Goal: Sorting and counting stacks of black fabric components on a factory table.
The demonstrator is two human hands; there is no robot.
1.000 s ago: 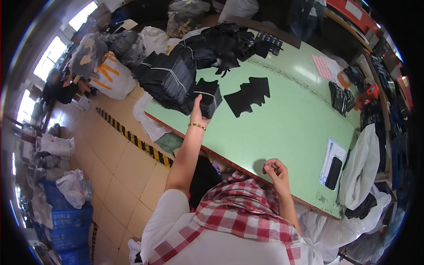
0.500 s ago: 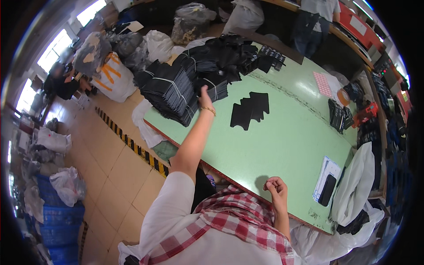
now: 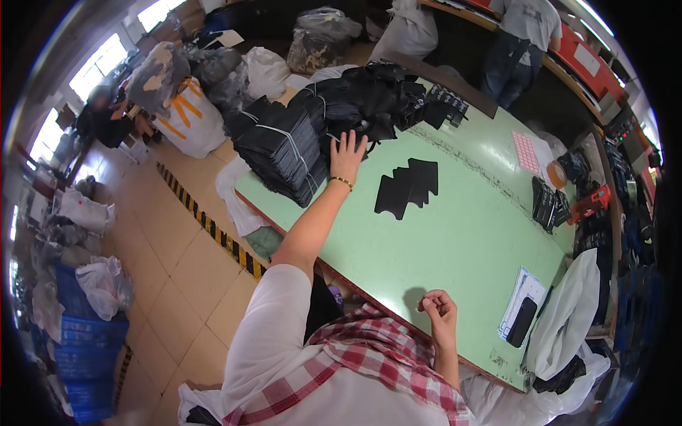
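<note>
A pale green surface with a reddish-brown edge runs diagonally across a workroom floored in tan tiles, on which a yellow-and-black striped tape is laid. A dark board lies along the surface's far edge, and a person in jeans stands beyond it.

The tied stack of black cut pieces sits at the surface's left corner, bound with pale bands, more black pieces heaped behind it. The left hand reaches just beside that stack, its fingers spread wide over dark pieces; whether they touch cannot be told. Nearer the middle, loose black cut pieces lie overlapping like a fan. The right hand is at the near edge, its fingers loosely curled; whether they hold anything cannot be told.

Toward the right end are a pink-checked sheet, a roll of brown tape and a black smartphone on white paper.

Beyond the left corner stands a white sack with orange stripes, its contents hidden. A clear plastic bag farther back holds tan scraps. At lower left, stacked blue crates carry a whitish plastic bag.
</note>
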